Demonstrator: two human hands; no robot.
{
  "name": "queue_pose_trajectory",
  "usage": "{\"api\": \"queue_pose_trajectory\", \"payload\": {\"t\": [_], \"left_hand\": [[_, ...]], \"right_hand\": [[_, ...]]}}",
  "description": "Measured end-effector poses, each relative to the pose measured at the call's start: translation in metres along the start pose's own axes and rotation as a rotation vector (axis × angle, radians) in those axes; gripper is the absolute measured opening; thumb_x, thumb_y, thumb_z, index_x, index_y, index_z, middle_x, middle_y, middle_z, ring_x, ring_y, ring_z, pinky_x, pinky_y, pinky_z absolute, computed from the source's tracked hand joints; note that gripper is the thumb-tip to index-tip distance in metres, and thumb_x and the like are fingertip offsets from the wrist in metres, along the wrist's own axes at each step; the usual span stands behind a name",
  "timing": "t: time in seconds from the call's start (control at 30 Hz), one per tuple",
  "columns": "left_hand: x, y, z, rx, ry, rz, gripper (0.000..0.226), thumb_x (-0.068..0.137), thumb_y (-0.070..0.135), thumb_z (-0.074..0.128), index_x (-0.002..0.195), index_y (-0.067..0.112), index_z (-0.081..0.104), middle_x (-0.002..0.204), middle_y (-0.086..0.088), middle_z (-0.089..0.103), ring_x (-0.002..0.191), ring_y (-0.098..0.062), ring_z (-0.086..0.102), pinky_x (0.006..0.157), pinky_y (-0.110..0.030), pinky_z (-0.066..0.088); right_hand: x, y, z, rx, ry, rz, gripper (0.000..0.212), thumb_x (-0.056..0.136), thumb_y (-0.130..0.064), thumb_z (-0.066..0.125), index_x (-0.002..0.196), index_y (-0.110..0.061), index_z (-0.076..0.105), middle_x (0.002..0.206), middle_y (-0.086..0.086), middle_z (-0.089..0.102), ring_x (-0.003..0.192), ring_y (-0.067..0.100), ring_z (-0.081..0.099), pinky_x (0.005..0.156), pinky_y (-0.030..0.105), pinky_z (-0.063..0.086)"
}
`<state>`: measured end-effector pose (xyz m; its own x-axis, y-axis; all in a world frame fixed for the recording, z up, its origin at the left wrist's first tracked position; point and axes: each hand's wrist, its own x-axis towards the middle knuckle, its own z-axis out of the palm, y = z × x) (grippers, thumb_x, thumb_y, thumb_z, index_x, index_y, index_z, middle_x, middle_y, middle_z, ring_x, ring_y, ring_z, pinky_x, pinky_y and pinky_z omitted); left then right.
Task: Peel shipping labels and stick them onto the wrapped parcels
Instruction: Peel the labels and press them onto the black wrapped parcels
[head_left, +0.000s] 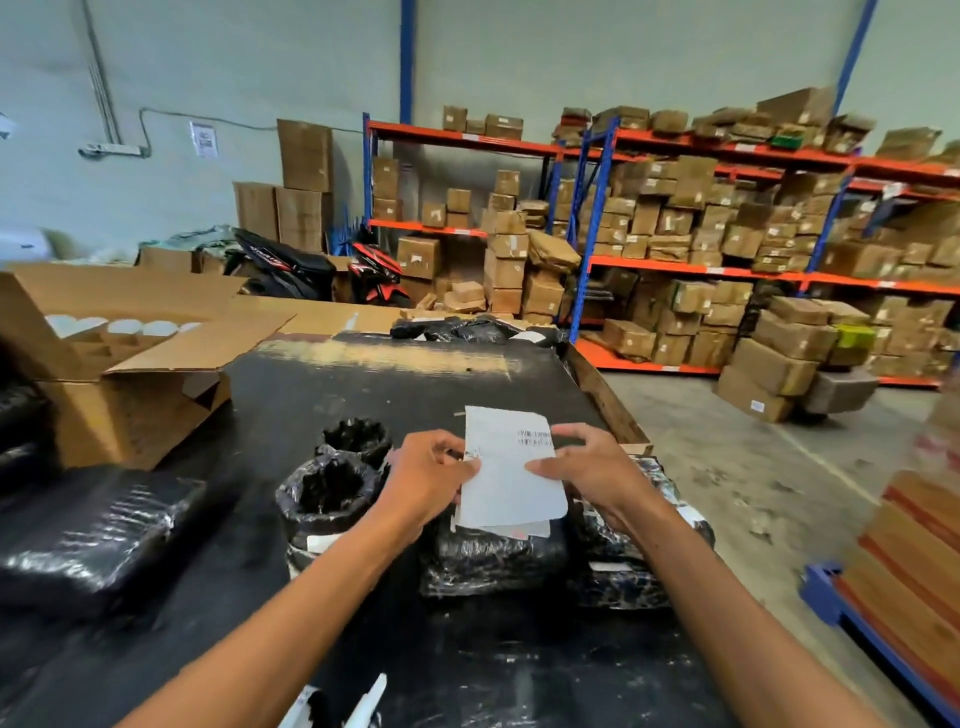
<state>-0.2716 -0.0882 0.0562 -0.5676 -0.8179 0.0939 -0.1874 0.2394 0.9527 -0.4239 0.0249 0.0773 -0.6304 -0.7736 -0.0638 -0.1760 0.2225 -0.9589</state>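
Up close, two bare forearms reaching over a black worktable (291, 395). Left hand (423, 480) and right hand (592, 470) both pinching a white shipping label sheet (506, 467) by its side edges, thumbs on its face, just above a black-wrapped parcel (493, 564). Beside it, two round wrapped parcels (330, 493). Farther left, an open cardboard box (140, 364). Beyond, orange-and-blue racks (727, 270) stacked with cartons.
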Motion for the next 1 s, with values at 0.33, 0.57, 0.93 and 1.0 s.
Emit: {"api": "queue_pose_trajectory", "payload": {"t": [0.33, 0.57, 0.93, 1.0], "left_hand": [[0.032, -0.022, 0.020, 0.239, 0.072, -0.068, 0.010, 0.079, 0.006, 0.072, 0.082, -0.003, 0.068, 0.067, -0.008, 0.060, 0.054, -0.019, 0.053, 0.053, -0.022, 0.041], [0.032, -0.021, 0.022, 0.416, 0.062, -0.059, 0.014, 0.076, 0.001, 0.069, 0.063, 0.004, 0.063, 0.062, -0.009, 0.049, 0.058, -0.020, 0.040, 0.053, -0.027, 0.033], [0.015, -0.013, 0.007, 0.892, 0.054, 0.015, 0.044, 0.081, 0.044, 0.066, 0.104, 0.008, 0.056, 0.109, -0.011, 0.062, 0.102, -0.031, 0.057, 0.079, -0.037, 0.048], [0.012, -0.019, 0.005, 0.804, -0.047, -0.094, 0.053, 0.078, 0.054, 0.065, 0.107, 0.011, 0.056, 0.111, -0.009, 0.062, 0.102, -0.027, 0.058, 0.084, -0.038, 0.050]], "right_hand": [[0.040, 0.024, 0.009, -0.208, -0.037, -0.011, 0.064, 0.072, 0.000, 0.077, 0.128, -0.009, 0.046, 0.086, 0.003, 0.060, 0.092, 0.025, 0.063, 0.078, 0.036, 0.051], [0.046, 0.027, 0.012, -0.331, -0.058, -0.050, 0.064, 0.071, -0.004, 0.079, 0.127, -0.009, 0.047, 0.094, 0.005, 0.058, 0.087, 0.021, 0.059, 0.064, 0.027, 0.046], [0.045, 0.026, 0.009, -0.938, -0.170, -0.290, 0.050, 0.091, -0.038, 0.058, 0.136, -0.017, 0.049, 0.143, 0.007, 0.045, 0.131, 0.026, 0.041, 0.105, 0.037, 0.035], [0.045, 0.026, 0.019, -1.001, -0.307, -0.406, 0.048, 0.100, -0.034, 0.040, 0.146, -0.020, 0.036, 0.156, 0.005, 0.030, 0.144, 0.022, 0.023, 0.116, 0.035, 0.019]]}}
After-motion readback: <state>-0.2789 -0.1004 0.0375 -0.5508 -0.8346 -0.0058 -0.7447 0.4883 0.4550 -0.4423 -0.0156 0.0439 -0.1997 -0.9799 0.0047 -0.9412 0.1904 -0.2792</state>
